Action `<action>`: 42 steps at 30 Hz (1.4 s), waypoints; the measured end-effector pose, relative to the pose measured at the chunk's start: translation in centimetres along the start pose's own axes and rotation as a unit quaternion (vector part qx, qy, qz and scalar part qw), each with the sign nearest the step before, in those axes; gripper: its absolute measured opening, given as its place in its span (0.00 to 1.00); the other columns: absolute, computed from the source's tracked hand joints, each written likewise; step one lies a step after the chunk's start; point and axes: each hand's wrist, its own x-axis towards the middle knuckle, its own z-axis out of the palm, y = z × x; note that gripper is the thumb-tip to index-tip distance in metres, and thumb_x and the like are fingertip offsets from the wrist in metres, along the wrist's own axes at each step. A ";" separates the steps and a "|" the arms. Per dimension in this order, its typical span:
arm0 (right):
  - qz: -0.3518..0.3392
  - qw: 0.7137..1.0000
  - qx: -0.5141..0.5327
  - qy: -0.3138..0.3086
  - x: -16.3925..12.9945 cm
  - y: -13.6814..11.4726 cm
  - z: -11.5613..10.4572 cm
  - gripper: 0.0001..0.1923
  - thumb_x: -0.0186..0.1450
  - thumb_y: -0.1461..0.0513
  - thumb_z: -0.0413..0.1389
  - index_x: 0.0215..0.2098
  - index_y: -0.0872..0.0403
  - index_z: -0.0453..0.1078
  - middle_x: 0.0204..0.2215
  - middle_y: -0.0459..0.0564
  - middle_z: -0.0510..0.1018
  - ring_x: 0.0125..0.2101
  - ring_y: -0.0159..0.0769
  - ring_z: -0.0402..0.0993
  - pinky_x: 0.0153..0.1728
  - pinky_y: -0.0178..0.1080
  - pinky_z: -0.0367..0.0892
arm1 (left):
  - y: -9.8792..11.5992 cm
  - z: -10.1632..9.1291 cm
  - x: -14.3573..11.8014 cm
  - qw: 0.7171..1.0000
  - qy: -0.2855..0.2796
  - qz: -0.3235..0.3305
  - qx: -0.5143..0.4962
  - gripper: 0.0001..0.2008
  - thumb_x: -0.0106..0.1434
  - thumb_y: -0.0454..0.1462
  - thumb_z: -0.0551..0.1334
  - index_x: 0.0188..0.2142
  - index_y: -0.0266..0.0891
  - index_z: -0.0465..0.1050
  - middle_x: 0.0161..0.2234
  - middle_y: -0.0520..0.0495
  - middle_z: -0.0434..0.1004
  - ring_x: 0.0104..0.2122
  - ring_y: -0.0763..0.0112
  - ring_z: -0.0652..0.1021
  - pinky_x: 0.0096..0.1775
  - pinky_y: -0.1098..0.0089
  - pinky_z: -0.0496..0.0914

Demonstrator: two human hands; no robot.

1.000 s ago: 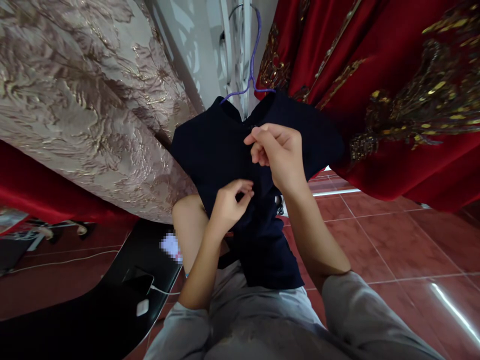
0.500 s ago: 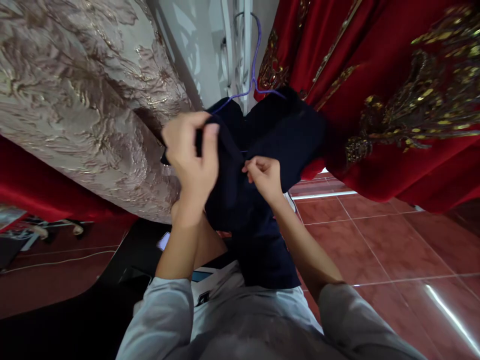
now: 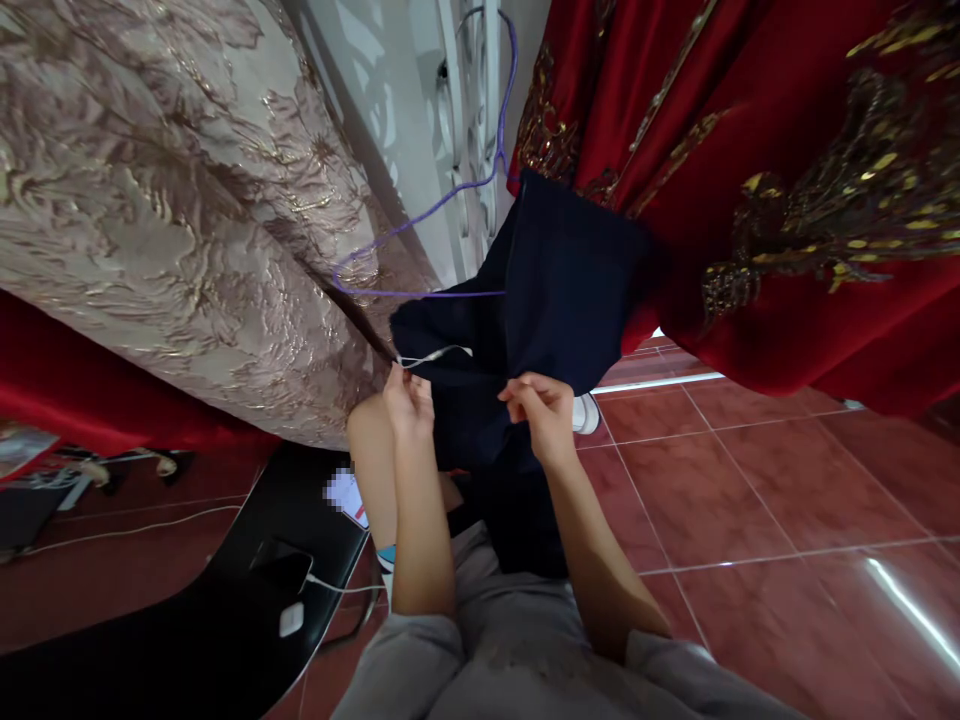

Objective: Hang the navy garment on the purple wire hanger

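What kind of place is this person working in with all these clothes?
Probably a dress or tailoring shop: red gold-embroidered gowns and a beige brocade gown hang around, and both hands hold a navy garment on a purple wire hanger.

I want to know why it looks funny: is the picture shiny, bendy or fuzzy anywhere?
Head view: a bright glare streak lies on the red floor tiles; the tile lines and the patterned curtain curve from lens distortion; a small patch by the black chair is pixelated; the left hand and right hand on the navy garment look fairly sharp.
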 end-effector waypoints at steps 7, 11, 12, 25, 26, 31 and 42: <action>-0.107 0.985 -0.047 0.127 -0.7 -2.3 -3.4 0.07 0.64 0.57 0.67 0.34 0.51 0.75 0.30 0.45 0.77 0.33 0.31 0.75 0.40 0.36 0.72 | 0.1 1.1 -6.2 0.988 -0.131 0.055 0.064 0.14 0.59 0.42 0.75 0.32 0.38 0.73 0.32 0.52 0.73 0.35 0.73 0.76 0.42 0.74 0.71; -0.086 0.992 -0.058 -0.065 -1.3 -3.6 -2.4 0.24 0.63 0.56 0.69 0.55 0.48 0.73 0.53 0.51 0.78 0.54 0.40 0.76 0.59 0.43 0.71 | 2.0 3.4 -8.9 0.905 -0.316 0.185 0.217 0.07 0.69 0.41 0.67 0.37 0.40 0.77 0.44 0.45 0.76 0.48 0.62 0.77 0.54 0.65 0.70; -0.062 0.990 -0.054 -0.112 -1.4 -3.6 -2.1 0.24 0.63 0.55 0.69 0.56 0.48 0.72 0.53 0.51 0.78 0.55 0.41 0.76 0.59 0.43 0.71 | 2.3 3.9 -9.5 0.880 -0.345 0.208 0.251 0.07 0.71 0.41 0.65 0.38 0.41 0.77 0.48 0.44 0.76 0.53 0.59 0.76 0.58 0.61 0.69; 0.035 0.972 -0.189 -0.134 -0.4 -5.0 -5.5 0.11 0.66 0.57 0.62 0.45 0.51 0.79 0.38 0.47 0.82 0.39 0.40 0.77 0.44 0.43 0.72 | -1.1 8.1 -2.0 0.623 -0.644 0.202 0.395 0.30 0.57 0.29 0.54 0.58 0.47 0.73 0.63 0.46 0.74 0.70 0.52 0.64 0.72 0.42 0.49; 0.018 0.963 -0.227 -0.142 -0.1 -5.6 -6.4 0.08 0.66 0.57 0.62 0.41 0.51 0.80 0.34 0.46 0.81 0.35 0.39 0.76 0.38 0.42 0.71 | -1.7 8.0 -1.3 0.616 -0.653 0.185 0.400 0.29 0.54 0.29 0.56 0.55 0.46 0.75 0.60 0.44 0.77 0.67 0.51 0.68 0.71 0.42 0.54; -0.120 0.942 -0.301 -0.088 1.1 -9.7 -9.7 0.07 0.61 0.66 0.61 0.30 0.48 0.80 0.22 0.44 0.74 0.23 0.34 0.68 0.21 0.37 0.58 | -2.4 6.9 1.1 0.669 -0.567 0.208 0.434 0.24 0.47 0.24 0.61 0.43 0.43 0.81 0.40 0.44 0.81 0.45 0.54 0.81 0.63 0.46 0.64; -0.230 0.955 -0.149 -0.112 7.9 -8.2 1.1 0.16 0.69 0.57 0.57 0.54 0.46 0.77 0.55 0.46 0.80 0.59 0.41 0.74 0.65 0.46 0.67 | 1.7 3.8 3.5 0.790 -0.433 0.153 0.406 0.05 0.55 0.28 0.65 0.27 0.38 0.78 0.26 0.49 0.77 0.31 0.61 0.77 0.40 0.67 0.71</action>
